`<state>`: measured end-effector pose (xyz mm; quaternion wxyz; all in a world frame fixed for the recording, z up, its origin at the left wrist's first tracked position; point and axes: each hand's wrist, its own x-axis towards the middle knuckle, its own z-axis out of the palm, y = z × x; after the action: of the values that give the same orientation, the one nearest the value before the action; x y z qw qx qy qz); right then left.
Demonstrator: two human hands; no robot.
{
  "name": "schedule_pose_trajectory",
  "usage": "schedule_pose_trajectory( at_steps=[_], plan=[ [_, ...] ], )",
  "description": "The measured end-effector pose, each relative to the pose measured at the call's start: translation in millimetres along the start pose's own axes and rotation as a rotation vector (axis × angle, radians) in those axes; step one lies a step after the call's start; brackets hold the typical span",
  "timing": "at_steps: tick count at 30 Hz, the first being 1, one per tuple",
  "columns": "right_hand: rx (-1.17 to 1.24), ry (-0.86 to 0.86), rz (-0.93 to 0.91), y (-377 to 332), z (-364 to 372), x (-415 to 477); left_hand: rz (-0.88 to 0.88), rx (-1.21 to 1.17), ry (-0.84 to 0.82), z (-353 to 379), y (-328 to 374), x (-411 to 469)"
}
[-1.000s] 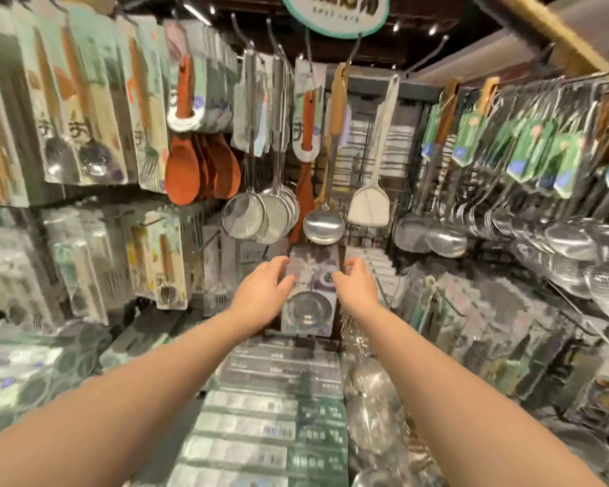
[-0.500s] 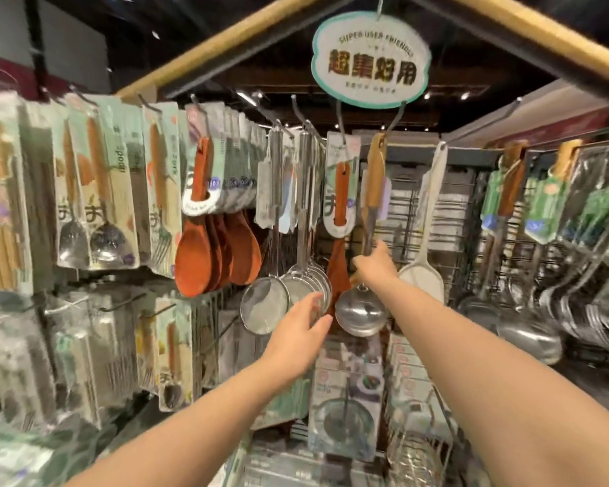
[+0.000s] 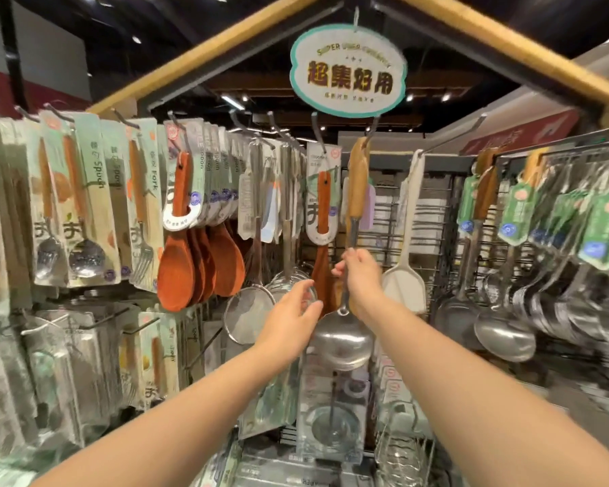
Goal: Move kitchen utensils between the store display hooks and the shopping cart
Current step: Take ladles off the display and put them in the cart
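A steel ladle (image 3: 343, 340) with a light wooden handle hangs from a display hook (image 3: 370, 130) in the middle of the rack. My right hand (image 3: 361, 275) grips its thin metal shaft just below the wooden handle. My left hand (image 3: 290, 319) is held out with relaxed fingers just left of the ladle's bowl, in front of the mesh strainers (image 3: 248, 312); I cannot tell if it touches anything. No shopping cart is in view.
Brown wooden rice paddles (image 3: 190, 265) and packaged spoons and forks (image 3: 85, 212) hang at the left. A white spatula (image 3: 403, 286) hangs right of the ladle, more steel ladles (image 3: 503, 335) at the right. A round sign (image 3: 347, 70) hangs overhead. Packaged strainers (image 3: 331, 416) hang below.
Both hands rose from the packaged strainer low down to the hanging ladle. My right hand has closed on the ladle's shaft, and my left hand has come up beside its bowl.
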<state>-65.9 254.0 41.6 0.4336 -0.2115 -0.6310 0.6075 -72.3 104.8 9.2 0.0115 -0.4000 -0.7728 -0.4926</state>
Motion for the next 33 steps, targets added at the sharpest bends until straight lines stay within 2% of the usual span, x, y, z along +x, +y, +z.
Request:
schedule_pose_trajectory(
  at_steps=[2,5,8,13,18,24,33],
  plan=[
    [0.104,-0.002,0.005,-3,2,-21,-0.016,-0.032,0.001,8,11,0],
    [0.058,-0.029,-0.002,-7,1,-50,-0.038,-0.107,0.008,19,26,-5],
    [0.032,-0.042,0.007,-18,-7,-75,-0.033,-0.076,-0.002,27,37,-14],
    [0.120,-0.036,-0.016,-47,-26,-116,-0.036,-0.202,-0.045,30,50,-43],
    [0.063,0.009,-0.032,-71,-43,-155,-0.005,-0.271,-0.068,22,76,-76],
    [0.102,0.050,-0.103,-119,-63,-194,0.099,-0.368,-0.085,6,118,-106],
    [0.123,0.183,-0.108,-141,-114,-225,0.172,-0.297,-0.179,27,164,-135]
  ],
)
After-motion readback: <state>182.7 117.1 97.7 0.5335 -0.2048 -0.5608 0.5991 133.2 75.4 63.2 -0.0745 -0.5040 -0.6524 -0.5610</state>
